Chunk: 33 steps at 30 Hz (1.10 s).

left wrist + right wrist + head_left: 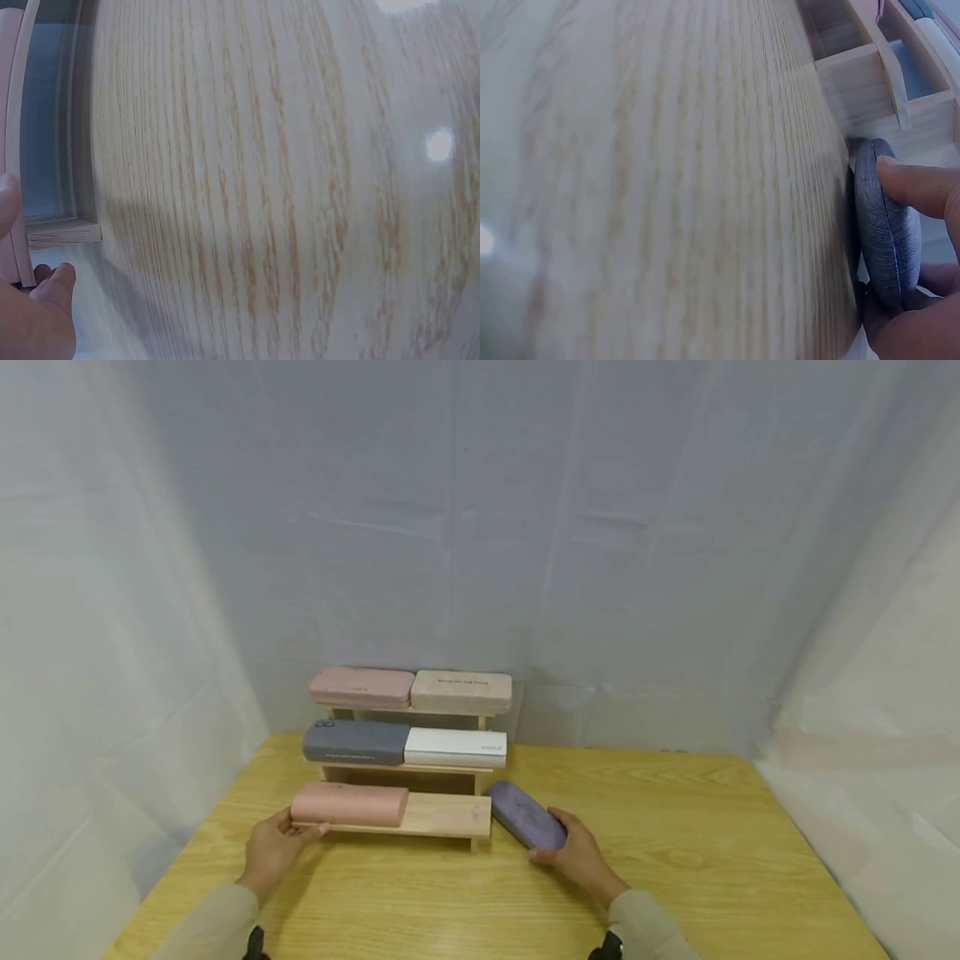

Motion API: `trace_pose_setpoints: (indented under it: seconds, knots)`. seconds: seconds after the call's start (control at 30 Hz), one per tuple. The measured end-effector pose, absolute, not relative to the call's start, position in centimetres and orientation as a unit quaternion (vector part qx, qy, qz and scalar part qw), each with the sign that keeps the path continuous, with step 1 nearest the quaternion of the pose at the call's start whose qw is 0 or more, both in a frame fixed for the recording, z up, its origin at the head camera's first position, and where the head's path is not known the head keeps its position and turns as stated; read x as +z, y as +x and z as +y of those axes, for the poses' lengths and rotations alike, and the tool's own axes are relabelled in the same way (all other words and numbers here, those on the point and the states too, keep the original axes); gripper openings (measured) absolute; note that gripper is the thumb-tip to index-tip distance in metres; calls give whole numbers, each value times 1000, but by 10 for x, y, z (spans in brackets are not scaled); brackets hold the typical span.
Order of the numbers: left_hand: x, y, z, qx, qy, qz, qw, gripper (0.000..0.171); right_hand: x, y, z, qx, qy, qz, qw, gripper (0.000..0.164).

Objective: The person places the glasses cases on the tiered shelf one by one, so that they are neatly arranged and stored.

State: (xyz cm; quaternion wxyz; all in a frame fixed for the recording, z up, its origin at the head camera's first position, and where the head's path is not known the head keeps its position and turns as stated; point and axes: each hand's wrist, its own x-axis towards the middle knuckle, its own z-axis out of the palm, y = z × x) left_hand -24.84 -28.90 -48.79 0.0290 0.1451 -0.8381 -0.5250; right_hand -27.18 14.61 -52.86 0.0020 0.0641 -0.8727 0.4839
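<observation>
A wooden three-tier rack [450,814] bears several glasses cases. On its lowest shelf, at the left, lies a pink glasses case [350,804]. My left hand [272,850] grips that case's left end, its thumb along the front by the shelf edge; the left wrist view shows lower fingers beside the shelf's end. To the right of the rack, my right hand [576,856] holds a purple fabric glasses case [525,814] by its near end. That case slants, its far end close to the lowest shelf; in the right wrist view, thumb and fingers span it just above the wooden table.
A dark grey case [356,743] and a white case [455,747] share the middle shelf. Above them sit another pink case [362,686] and a beige case [461,691]. Pale sheeting [480,527] encloses the wooden table [675,827] at the back and sides.
</observation>
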Motion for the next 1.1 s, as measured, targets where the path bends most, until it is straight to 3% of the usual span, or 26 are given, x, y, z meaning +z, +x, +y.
trace_pose_setpoints:
  seconds: [0.5,1.1]
  knots:
    - [-487,-249,-290,-532,150,-833,9,88,-530,-275,150,531,43,-846,-2,77]
    - [-487,-249,-290,-525,150,-838,14,82,-521,-270,166,550,28,-834,-29,78]
